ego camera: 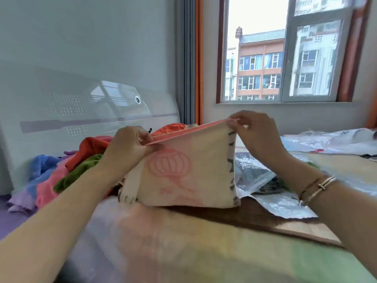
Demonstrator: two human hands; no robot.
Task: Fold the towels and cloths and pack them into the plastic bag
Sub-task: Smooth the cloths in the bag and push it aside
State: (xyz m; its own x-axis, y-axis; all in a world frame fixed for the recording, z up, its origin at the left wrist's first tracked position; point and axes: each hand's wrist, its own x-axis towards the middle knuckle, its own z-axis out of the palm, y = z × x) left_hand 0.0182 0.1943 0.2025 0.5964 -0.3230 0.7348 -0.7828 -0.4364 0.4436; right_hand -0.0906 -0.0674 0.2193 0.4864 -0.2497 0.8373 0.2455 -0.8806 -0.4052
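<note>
Bed [183, 252]: cloth pile [61, 172] left, plastic bag [257, 176] right.

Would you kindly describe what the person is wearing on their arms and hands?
Both forearms are bare, with no sleeves in view. The left hand carries no jewellery that shows. Just below the right hand, the wrist wears thin bracelets: a silver-coloured bangle and slimmer, darker bands beside it.

Home bedroom: bed headboard [85, 111], curtained window [285, 50].

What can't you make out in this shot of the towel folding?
- Head view: the cream towel hides its own back layers and part of the cloth pile.
- The plastic bag is partly covered by the towel and the right hand.
- The near bedspread is blurred.
</note>
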